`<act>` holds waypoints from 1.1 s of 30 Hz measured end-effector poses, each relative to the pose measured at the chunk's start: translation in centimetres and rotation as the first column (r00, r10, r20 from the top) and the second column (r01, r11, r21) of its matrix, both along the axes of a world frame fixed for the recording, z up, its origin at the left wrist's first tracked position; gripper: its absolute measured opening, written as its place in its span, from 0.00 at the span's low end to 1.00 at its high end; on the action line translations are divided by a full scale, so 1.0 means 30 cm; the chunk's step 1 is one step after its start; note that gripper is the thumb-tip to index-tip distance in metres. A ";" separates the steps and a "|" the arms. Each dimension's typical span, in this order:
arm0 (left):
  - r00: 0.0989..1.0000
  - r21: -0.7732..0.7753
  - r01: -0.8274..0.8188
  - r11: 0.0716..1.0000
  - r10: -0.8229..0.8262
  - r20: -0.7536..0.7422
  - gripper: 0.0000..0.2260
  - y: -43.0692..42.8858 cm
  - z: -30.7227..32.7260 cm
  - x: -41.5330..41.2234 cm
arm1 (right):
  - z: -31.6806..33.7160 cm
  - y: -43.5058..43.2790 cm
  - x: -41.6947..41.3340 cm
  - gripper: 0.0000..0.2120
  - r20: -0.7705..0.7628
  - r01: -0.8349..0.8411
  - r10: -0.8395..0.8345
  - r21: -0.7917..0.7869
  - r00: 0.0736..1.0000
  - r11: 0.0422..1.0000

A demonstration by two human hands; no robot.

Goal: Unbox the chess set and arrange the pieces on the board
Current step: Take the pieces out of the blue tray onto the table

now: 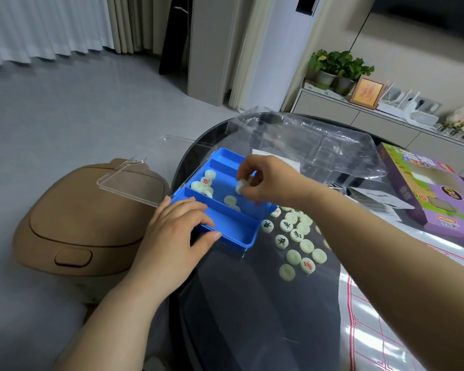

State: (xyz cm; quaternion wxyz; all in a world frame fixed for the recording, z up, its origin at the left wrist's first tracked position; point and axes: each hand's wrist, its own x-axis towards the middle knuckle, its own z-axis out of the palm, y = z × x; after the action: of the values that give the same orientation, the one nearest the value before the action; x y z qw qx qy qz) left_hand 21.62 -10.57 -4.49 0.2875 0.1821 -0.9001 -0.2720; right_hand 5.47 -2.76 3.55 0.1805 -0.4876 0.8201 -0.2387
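Right grip (268, 180) pinching pale pieces (242, 184), left grip (177, 226) clasping blue tray (233, 228)

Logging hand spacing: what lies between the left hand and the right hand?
Head view: the blue tray's divider wall and a few loose pieces in its middle compartment.

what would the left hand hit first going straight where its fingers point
Likely the right end wall of the blue tray, since the left hand points along its empty near compartment. Passing above the rim, it would reach the loose pieces beyond; depth unclear.
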 end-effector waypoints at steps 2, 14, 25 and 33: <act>1.000 -0.007 -0.005 1.000 0.005 -0.012 0.17 0.001 0.001 -0.003 | 0.032 0.061 0.014 0.11 0.006 0.013 -0.013 -0.066 1.000 0.998; 0.999 -0.068 -0.039 0.997 0.038 -0.010 0.09 0.019 0.006 -0.001 | -0.061 0.268 0.180 0.08 -0.210 -0.137 0.166 0.146 0.963 0.980; 0.997 -0.091 -0.082 0.993 0.082 -0.006 0.07 0.015 -0.001 -0.009 | -0.079 0.264 0.147 0.13 -0.198 -0.057 0.054 -0.011 0.979 0.998; 0.997 -0.088 -0.081 0.993 0.081 0.004 0.08 0.013 -0.002 -0.009 | -0.049 0.302 0.127 0.15 -0.159 -0.011 0.008 -0.019 0.987 1.000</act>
State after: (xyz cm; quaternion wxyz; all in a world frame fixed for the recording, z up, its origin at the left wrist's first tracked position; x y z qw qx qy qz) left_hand 21.35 -10.19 -4.55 0.3026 0.2067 -0.9042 -0.2195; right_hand 9.27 6.31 2.07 0.1108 -0.5107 0.8272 -0.2065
